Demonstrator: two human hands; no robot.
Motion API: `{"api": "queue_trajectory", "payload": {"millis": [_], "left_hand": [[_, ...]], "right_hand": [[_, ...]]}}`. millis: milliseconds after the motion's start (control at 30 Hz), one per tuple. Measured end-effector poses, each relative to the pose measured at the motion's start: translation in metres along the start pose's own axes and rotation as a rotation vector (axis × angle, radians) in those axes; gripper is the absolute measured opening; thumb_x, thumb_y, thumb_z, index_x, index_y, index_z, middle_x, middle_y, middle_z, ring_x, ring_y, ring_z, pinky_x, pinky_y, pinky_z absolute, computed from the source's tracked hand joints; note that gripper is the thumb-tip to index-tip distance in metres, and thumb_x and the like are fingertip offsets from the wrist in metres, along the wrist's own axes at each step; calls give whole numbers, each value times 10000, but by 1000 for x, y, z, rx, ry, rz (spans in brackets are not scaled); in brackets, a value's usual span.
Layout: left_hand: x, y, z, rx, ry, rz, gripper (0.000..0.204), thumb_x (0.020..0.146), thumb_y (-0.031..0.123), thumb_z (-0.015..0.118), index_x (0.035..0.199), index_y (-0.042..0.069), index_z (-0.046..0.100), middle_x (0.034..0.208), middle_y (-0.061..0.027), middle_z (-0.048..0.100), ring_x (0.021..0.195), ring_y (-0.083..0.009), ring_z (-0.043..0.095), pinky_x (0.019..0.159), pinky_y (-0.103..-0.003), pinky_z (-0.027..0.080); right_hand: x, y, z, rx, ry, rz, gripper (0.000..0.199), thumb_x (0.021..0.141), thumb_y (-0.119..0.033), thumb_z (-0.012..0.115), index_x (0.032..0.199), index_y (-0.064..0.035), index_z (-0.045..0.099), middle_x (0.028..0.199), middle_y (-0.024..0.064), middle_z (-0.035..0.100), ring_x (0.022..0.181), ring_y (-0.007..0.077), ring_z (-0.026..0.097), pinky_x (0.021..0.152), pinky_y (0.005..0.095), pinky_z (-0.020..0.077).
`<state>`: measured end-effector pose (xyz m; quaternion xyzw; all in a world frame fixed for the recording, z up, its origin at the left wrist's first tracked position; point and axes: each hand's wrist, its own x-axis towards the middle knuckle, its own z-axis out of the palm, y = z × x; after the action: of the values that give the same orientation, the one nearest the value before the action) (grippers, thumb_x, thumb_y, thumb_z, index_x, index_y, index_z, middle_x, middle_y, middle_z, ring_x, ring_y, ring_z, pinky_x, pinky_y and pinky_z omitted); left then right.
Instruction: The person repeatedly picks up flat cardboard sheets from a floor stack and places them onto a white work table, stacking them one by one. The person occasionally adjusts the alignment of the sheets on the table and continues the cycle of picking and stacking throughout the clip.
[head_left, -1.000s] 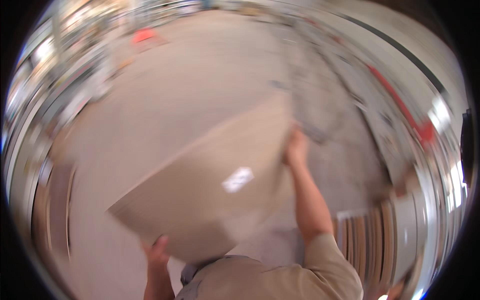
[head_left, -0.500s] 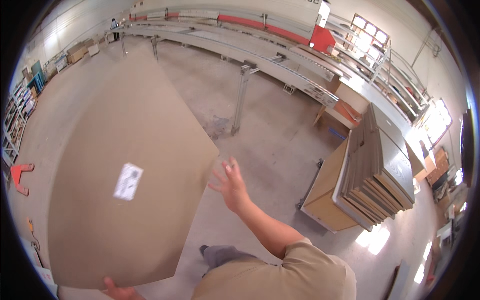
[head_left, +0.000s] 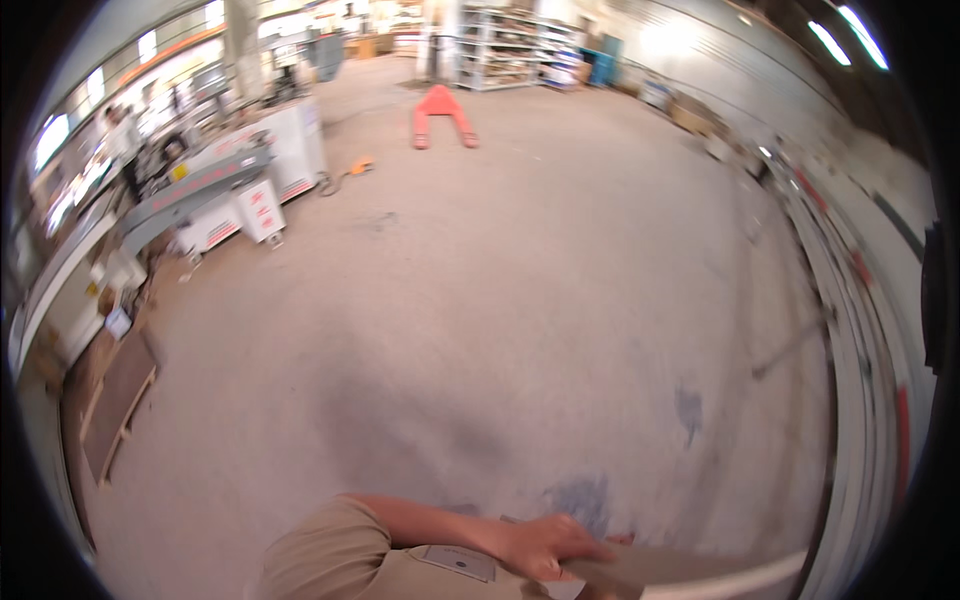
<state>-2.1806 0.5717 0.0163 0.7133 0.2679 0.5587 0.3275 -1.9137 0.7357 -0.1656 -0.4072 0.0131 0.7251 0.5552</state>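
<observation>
My left arm reaches across the lower edge of the view from a tan sleeve. At its end my left hand (head_left: 545, 545), somewhat blurred, has its fingers curled at the near end of a large brown board (head_left: 690, 568). Only part of the board shows, low at the right, with a pale edge running along it. A small skin-coloured bit (head_left: 622, 538) shows just past my left hand; it may be fingertips of my right hand, but the rest is hidden.
A red pallet jack (head_left: 440, 115) stands far ahead, before metal shelves (head_left: 497, 50). White and grey machines (head_left: 250, 170) and a person (head_left: 122, 145) are at the left. A dark panel (head_left: 120, 400) lies near the left rim. A long rail-like machine (head_left: 865, 400) runs along the right.
My view has swung far to the left, away from the stacked panels. The board has gone from filling the left to the lower right. My right hand, open beside it before, is now mostly hidden.
</observation>
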Motion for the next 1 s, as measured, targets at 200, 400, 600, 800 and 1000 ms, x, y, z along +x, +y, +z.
{"api": "queue_trajectory", "payload": {"millis": [200, 400, 600, 800, 1000], "left_hand": [[146, -86, -62, 116, -172, 409, 409, 967, 332, 614, 1209, 2, 600, 997, -182, 673, 859, -336, 674, 709, -409, 555], [301, -251, -169, 80, 137, 707, 385, 981, 253, 598, 1291, 29, 551, 1123, -175, 658, 823, -310, 682, 655, -394, 565], [468, -322, -294, 452, 66, 784, 410, 1005, 205, 529, 1375, 35, 490, 1218, -210, 612, 813, -326, 677, 608, -382, 558], [574, -428, -423, 107, 236, 476, 302, 976, 170, 583, 1216, -12, 596, 1118, -177, 659, 759, -280, 691, 578, -370, 550], [723, -555, -571, 311, 412, 677, 174, 921, 132, 654, 1048, 12, 658, 990, -123, 698, 696, -260, 687, 547, -355, 539]], "right_hand": [[148, 10, 217, -201, -96, 20, 573, 977, -519, 375, 1348, -95, 480, 1271, 77, 517, 1151, 270, 499, 1017, 465, 408], [366, 19, 371, -377, -182, 69, 519, 991, -491, 364, 1318, -106, 486, 1192, 63, 505, 1082, 251, 491, 977, 453, 418], [508, 3, 547, -455, -201, 65, 468, 1006, -464, 354, 1289, -118, 492, 1114, 48, 493, 1013, 233, 483, 937, 440, 428], [689, 7, 672, -472, -191, 34, 419, 1020, -436, 343, 1259, -129, 498, 1036, 33, 480, 945, 215, 475, 896, 428, 438], [855, -7, 816, -501, -149, -37, 374, 1035, -409, 333, 1230, -141, 505, 958, 18, 468, 876, 197, 467, 856, 415, 447]]}}
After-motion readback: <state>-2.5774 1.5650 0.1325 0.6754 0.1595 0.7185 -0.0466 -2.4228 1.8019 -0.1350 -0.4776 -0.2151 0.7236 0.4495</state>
